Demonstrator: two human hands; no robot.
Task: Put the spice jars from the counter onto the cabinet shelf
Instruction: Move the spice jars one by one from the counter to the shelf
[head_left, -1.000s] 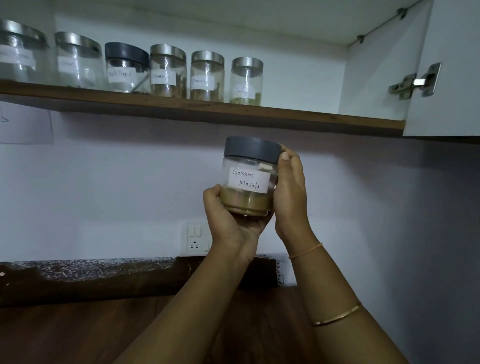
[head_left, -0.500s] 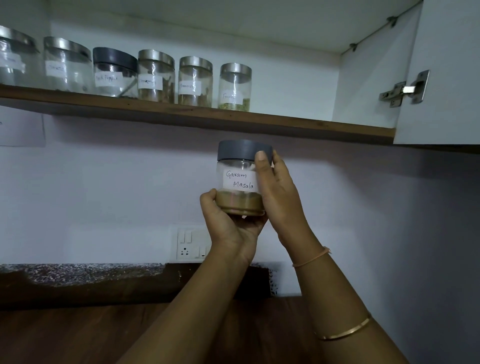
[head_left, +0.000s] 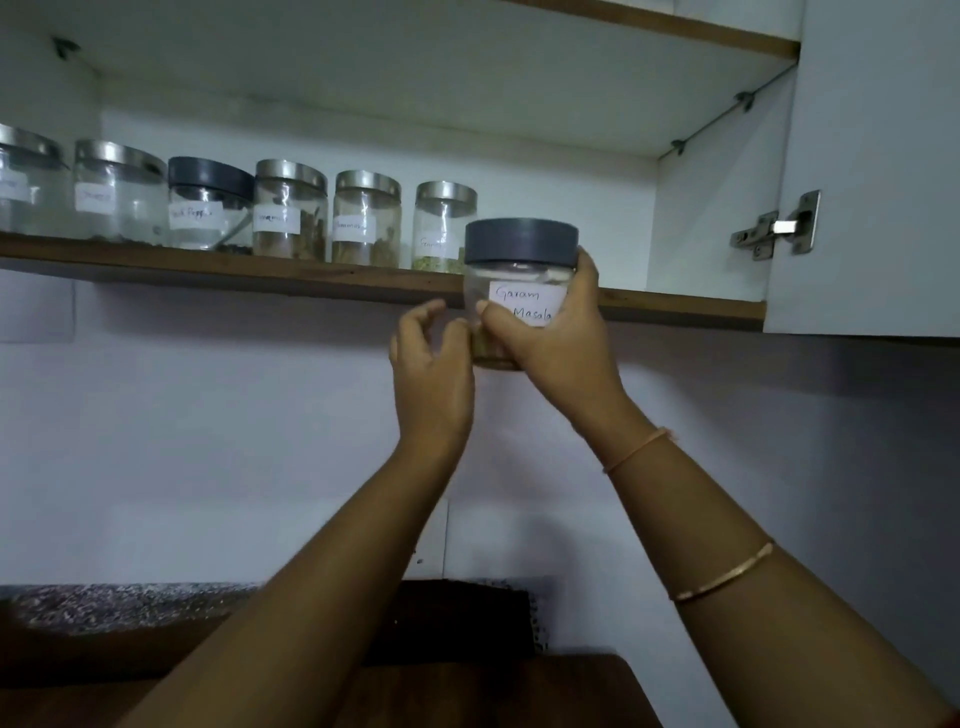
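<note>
Right hand (head_left: 550, 343) alone grips Garam Masala jar (head_left: 521, 241), thumb across label. Left hand (head_left: 431, 374) now off jar's base, fingers loosely curled just beside it, holding nothing. We see jar higher than moment ago: lid above edge of shelf (head_left: 208, 267), base below it, not yet on board. We judge placement close, right of steel-lidded jar (head_left: 445, 228) holding green spice. Our jar: brown powder low inside, mostly hidden.
</note>
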